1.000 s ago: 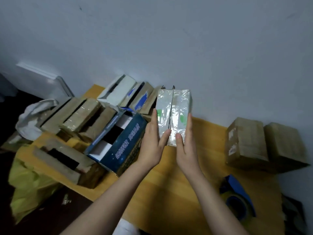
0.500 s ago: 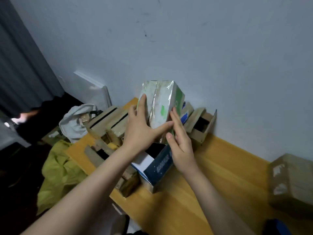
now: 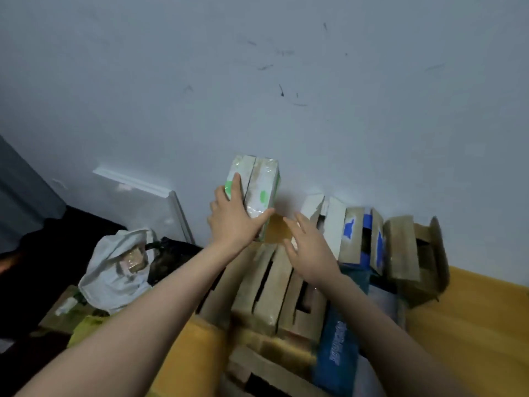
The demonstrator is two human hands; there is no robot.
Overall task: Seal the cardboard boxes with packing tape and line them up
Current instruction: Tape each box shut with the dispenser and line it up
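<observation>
The taped white-and-green box (image 3: 259, 184) stands on end against the wall (image 3: 315, 81) at the far left corner of the surface (image 3: 472, 325), its long axis upright. The left hand (image 3: 233, 222) grips its near face, fingers curled round it. The right hand (image 3: 310, 247), fingers straight and apart, hovers just beside the box's lower right corner without touching, so placing it probably falls to the left.

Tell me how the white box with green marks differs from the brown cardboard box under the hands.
The white box with green marks is wrapped in clear tape, its flaps closed; the brown cardboard box shows dark gaps between its flaps. The white one stands on end, gripped by the left hand; the brown one lies flat in the pile. Both are oblong, with a centre seam.
</observation>
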